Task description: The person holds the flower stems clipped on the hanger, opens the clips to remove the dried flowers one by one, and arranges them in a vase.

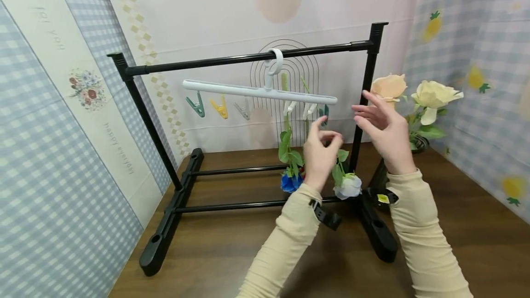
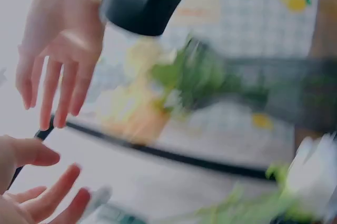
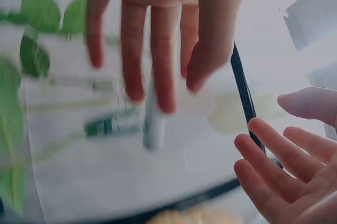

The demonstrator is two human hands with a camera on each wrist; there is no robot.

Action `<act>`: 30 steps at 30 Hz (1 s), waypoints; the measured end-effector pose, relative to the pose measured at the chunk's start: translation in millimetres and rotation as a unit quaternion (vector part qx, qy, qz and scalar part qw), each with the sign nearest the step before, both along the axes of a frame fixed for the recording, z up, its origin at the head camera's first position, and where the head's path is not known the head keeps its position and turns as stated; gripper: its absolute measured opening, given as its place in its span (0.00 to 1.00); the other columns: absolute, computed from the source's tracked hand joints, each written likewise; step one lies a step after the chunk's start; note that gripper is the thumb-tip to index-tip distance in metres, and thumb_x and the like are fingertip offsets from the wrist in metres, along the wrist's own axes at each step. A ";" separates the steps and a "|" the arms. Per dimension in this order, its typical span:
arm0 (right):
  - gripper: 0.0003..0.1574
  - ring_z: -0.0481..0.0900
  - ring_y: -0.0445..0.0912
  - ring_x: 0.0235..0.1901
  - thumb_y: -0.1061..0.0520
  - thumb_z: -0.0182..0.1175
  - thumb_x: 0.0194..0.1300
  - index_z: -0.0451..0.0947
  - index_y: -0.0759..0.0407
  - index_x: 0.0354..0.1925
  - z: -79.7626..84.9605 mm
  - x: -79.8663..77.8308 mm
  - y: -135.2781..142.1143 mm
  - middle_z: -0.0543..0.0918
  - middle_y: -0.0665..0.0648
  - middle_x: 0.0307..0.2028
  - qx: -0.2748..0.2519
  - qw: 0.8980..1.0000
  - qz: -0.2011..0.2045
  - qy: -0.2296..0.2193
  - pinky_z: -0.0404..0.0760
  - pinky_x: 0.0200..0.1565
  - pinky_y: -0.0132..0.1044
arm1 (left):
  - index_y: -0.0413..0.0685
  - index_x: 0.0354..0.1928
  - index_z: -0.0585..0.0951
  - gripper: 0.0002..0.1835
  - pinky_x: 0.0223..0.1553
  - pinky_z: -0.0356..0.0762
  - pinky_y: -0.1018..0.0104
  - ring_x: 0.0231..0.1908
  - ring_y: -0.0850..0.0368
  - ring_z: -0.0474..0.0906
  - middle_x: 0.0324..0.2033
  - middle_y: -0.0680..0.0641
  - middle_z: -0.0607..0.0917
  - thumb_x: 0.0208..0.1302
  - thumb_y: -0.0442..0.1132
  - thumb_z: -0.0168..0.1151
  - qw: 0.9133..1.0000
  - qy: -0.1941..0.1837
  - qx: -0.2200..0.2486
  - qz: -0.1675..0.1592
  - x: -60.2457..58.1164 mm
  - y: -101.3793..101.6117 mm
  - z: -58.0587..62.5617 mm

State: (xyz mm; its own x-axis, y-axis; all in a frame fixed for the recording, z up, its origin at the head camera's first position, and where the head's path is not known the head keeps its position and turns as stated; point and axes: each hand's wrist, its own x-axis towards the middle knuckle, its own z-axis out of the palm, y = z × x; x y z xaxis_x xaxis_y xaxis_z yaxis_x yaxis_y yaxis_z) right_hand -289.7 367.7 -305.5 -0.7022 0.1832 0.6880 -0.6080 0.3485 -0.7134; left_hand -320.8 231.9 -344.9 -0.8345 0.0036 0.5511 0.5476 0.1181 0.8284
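Observation:
My left hand (image 1: 323,153) is raised just below the right end of a white hanger (image 1: 232,90), its fingers loosely bent with nothing in them. To its right my right hand (image 1: 389,134) is up with fingers extended, also holding nothing. A dark green clip (image 1: 324,113) on the hanger is nearest the left hand. White clips (image 1: 309,110) grip flower stems. Upside down hang a blue rose (image 1: 291,182) and a white rose (image 1: 348,186); a red bloom is mostly hidden behind the left hand. In the right wrist view, the green clip (image 3: 102,126) pinches a stem.
The hanger hooks over a black rack's top bar (image 1: 207,62). Green (image 1: 196,105), yellow (image 1: 219,106) and grey (image 1: 242,108) clips dangle at left. A vase with peach (image 1: 389,87) and cream roses (image 1: 434,94) stands behind the right hand on the brown table (image 1: 232,252).

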 end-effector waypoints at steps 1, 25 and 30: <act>0.34 0.81 0.29 0.46 0.61 0.62 0.65 0.68 0.50 0.68 2.0 -2.4 -7.1 0.85 0.45 0.49 0.004 1.000 0.010 -0.005 0.76 0.47 0.20 | 0.53 0.64 0.71 0.29 0.42 0.78 0.67 0.43 0.59 0.82 0.40 0.48 0.88 0.59 0.33 0.63 1.000 0.006 0.021 0.018 -2.0 -8.0 2.4; 0.46 0.61 0.54 0.72 0.49 0.57 0.69 0.48 0.57 0.76 -3.6 -91.4 -130.3 0.63 0.64 0.71 -0.071 0.966 0.057 -0.242 0.63 0.70 0.47 | 0.49 0.68 0.70 0.29 0.69 0.62 0.48 0.61 0.46 0.75 0.58 0.39 0.81 0.66 0.47 0.61 0.984 -0.171 0.045 -0.011 -79.1 -85.3 -16.7; 0.43 0.73 0.55 0.64 0.42 0.58 0.67 0.58 0.57 0.73 -2.5 -100.6 -137.1 0.75 0.65 0.63 -0.053 0.975 -0.024 -0.212 0.73 0.63 0.49 | 0.52 0.53 0.84 0.17 0.67 0.48 0.41 0.56 0.51 0.79 0.46 0.46 0.88 0.63 0.47 0.63 0.987 -0.139 0.009 0.073 -78.9 -82.2 -14.3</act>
State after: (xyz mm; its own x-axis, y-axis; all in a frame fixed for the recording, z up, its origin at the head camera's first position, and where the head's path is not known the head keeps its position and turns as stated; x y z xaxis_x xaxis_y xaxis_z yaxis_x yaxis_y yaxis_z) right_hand -390.2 230.6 -308.0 -0.9088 0.2764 0.3124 -0.2346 0.2805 -0.9307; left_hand -399.7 149.7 -359.2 -0.9444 -0.1367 0.2990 0.2763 0.1629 0.9472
